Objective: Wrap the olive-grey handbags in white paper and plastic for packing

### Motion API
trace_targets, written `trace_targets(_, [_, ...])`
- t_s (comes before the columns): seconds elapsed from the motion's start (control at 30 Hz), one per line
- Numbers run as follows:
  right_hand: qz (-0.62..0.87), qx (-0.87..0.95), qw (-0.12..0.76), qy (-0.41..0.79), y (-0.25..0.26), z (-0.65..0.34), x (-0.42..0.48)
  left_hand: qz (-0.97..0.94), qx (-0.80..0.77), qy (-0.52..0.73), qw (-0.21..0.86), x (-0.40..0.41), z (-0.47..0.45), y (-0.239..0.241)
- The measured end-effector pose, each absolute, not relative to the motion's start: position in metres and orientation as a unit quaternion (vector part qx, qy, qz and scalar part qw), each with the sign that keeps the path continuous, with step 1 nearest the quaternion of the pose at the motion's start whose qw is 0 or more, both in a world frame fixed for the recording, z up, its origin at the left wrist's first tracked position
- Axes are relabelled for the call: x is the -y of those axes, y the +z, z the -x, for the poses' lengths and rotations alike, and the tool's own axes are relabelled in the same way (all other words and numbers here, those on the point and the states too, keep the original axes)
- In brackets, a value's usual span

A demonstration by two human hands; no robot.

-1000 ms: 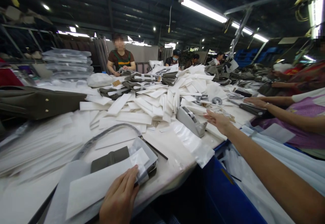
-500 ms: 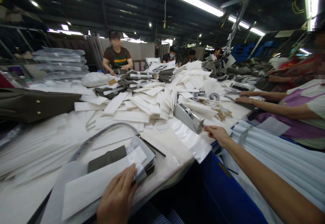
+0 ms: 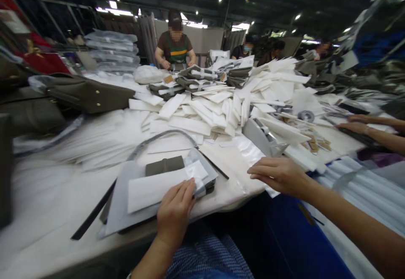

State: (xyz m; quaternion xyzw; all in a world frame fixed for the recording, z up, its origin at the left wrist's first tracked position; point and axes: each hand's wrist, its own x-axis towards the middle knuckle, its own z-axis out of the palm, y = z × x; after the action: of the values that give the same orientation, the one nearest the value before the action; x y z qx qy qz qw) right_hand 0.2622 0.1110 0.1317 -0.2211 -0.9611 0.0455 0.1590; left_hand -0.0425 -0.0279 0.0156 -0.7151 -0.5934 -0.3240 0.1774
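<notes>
A dark olive handbag [image 3: 164,166] lies on the table in front of me, its curved handle [image 3: 158,134] wrapped in grey film. Over its body are a thin translucent sheet [image 3: 118,205] and a white padding strip [image 3: 155,188]. My left hand [image 3: 177,207] is closed over the right end of the strip, fingers on top at the bag's edge, thumb hidden. To the right, my right hand [image 3: 278,175] is in the air with its fingers pinched together; whatever is between the fingertips is too small to make out. Just behind it stands a grey tape dispenser [image 3: 261,137].
A heap of white padding strips [image 3: 202,116] covers the table's middle. Another olive bag [image 3: 91,95] lies left. A blue bin [image 3: 294,237] and pale rolled sheets [image 3: 363,190] are at right. A co-worker's hands [image 3: 354,125] rest on material there; another person [image 3: 174,47] stands opposite.
My right hand has come away from the tape dispenser, leftward and nearer to the handbag. My left hand keeps its hold. The view has turned left and downward.
</notes>
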Motion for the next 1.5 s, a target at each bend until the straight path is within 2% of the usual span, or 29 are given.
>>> trace_targets(0.13, [0.101,0.988,0.092,0.076,0.144,-0.173,-0.116,0.707,0.603,-0.333,0.161,0.028,0.042,0.014])
trace_targets(0.27, [0.041,0.997,0.019,0.056,0.139,-0.108,-0.134,0.699,0.597,-0.354,0.171,0.027,0.041,0.011])
trace_targets(0.53, [0.038,0.974,-0.217,0.052,0.135,-0.039,-0.16,0.683,0.598,-0.386,0.165,0.026,0.039,0.012])
trace_targets(0.73, [0.034,0.945,-0.323,0.033,0.135,-0.011,-0.164,0.68,0.602,-0.39,0.15,0.027,0.04,0.014])
trace_targets(0.97, [0.014,0.934,-0.355,-0.033,0.131,0.007,-0.156,0.668,0.625,-0.376,0.147,0.025,0.039,0.017])
trace_targets(1.37, [0.0,0.941,-0.313,-0.131,0.124,0.016,-0.158,0.683,0.593,-0.397,0.156,0.028,0.041,0.013])
trace_targets(1.5, [0.007,0.945,-0.311,-0.1,0.121,0.021,-0.174,0.683,0.593,-0.398,0.151,0.029,0.04,0.012])
